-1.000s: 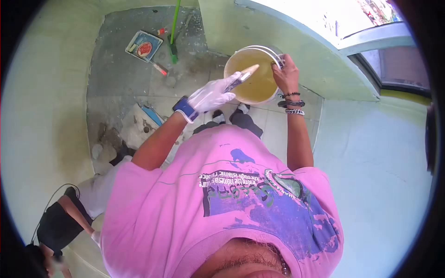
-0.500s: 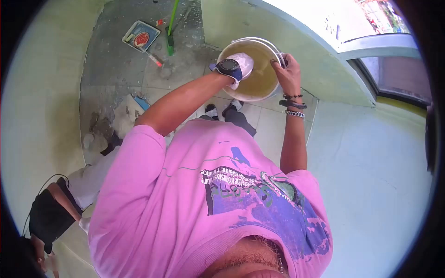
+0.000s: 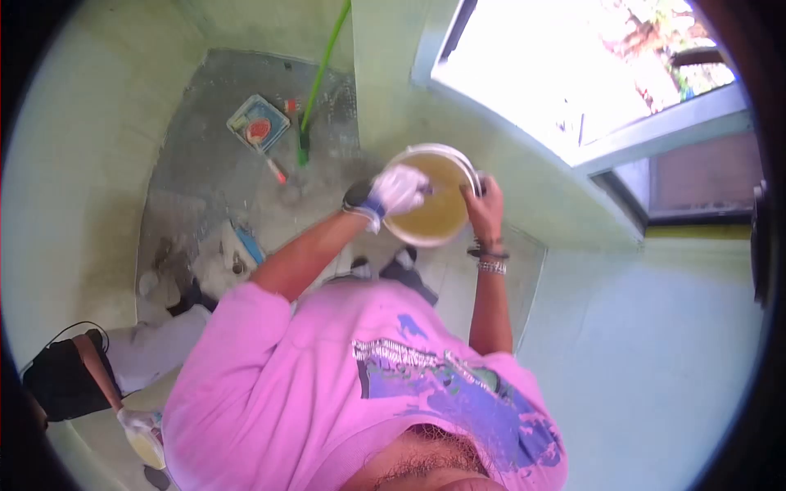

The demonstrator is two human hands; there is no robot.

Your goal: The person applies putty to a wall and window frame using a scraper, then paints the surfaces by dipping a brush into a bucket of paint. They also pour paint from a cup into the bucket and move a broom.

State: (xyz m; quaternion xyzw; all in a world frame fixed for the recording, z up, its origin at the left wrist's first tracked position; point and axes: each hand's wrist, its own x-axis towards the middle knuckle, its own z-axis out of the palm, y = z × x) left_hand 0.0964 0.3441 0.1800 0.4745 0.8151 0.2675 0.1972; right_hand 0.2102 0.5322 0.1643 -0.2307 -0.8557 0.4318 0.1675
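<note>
A white bucket with murky yellowish liquid is held up in front of me. My right hand, bare and with bracelets at the wrist, grips its right rim, thumb on the inside. My left hand wears a whitish glove, with a dark watch at the wrist. It is over the left part of the bucket's opening, its fingers curled. A small dark thing shows at the fingertips, too blurred to name.
On the floor lie a paint tray with a red-handled roller and a green-handled broom. A window stands at upper right. Another person is at lower left, a gloved hand on something yellowish.
My left hand has come up out of the bucket to near its left rim. The view has tilted up, showing more window. The other person's gloved hand has come into view.
</note>
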